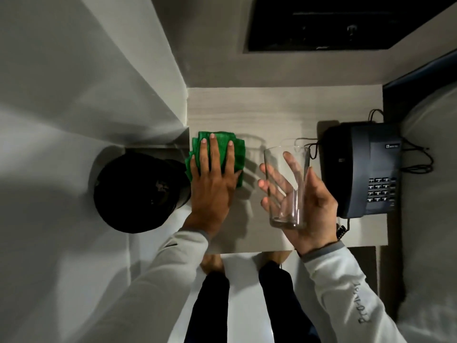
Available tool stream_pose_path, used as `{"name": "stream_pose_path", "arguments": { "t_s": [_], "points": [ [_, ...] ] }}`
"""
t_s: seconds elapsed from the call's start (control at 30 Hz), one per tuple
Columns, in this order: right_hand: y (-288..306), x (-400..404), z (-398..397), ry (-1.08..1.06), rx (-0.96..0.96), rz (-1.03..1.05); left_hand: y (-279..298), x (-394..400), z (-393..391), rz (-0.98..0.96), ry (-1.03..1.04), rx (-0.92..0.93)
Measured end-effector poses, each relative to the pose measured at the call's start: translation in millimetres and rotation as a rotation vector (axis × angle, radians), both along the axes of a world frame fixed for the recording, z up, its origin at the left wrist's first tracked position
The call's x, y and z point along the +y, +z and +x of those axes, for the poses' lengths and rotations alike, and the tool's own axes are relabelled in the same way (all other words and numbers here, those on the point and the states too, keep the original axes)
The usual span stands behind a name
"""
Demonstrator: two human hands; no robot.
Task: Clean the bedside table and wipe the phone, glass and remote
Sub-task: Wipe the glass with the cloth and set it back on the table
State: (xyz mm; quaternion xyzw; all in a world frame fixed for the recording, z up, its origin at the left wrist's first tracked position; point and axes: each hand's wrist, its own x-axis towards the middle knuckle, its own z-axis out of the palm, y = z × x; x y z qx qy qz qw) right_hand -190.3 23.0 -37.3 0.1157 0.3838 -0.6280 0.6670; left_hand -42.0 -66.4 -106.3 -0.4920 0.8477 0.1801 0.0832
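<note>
My left hand point(214, 179) lies flat, fingers spread, pressing a folded green cloth point(238, 151) onto the left part of the pale wooden bedside table point(247, 107). My right hand point(306, 201) holds a clear empty drinking glass point(288, 184) lifted above the table's middle, tilted, fingers wrapped behind it. A dark grey corded phone point(366, 169) with a keypad rests at the table's right edge. No remote is visible.
A black round bin point(138, 191) stands on the floor left of the table. A white wall corner lies at left, white bedding point(430, 194) at right. A dark recessed panel point(346, 23) sits beyond the table. Phone cords point(418, 157) trail off the right side.
</note>
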Motion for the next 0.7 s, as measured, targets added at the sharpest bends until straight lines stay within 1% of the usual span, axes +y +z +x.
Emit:
{"name": "stream_pose_path", "arguments": {
  "t_s": [0.1,0.3,0.37,0.4,0.5,0.57,0.63,0.7],
  "points": [
    [-5.9,3.0,-3.5,-0.028,-0.013,0.041,3.2,5.2,-2.3,-0.074,-0.029,-0.010],
    [-17.1,10.3,-8.0,-0.006,-0.066,0.053,17.6,4.7,5.1,0.073,-0.104,-0.040],
    [-21.7,16.7,-7.3,0.001,-0.086,0.043,28.0,2.0,10.9,0.078,-0.090,0.044],
    [-24.0,20.3,-6.4,-0.002,-0.090,0.045,35.6,2.0,13.7,0.050,-0.054,0.119],
    [-29.7,28.0,0.8,-0.009,-0.108,0.087,62.1,8.8,24.1,-0.148,0.044,0.332],
    [-31.0,31.6,9.0,0.014,-0.106,0.132,80.8,15.9,24.7,-0.229,0.025,0.481],
    [-29.5,31.8,20.8,0.039,-0.102,0.164,99.3,21.9,17.8,-0.215,0.001,0.582],
    [-26.8,29.2,32.7,0.031,-0.088,0.154,112.1,25.2,5.6,-0.125,-0.038,0.588]
  ]
}}
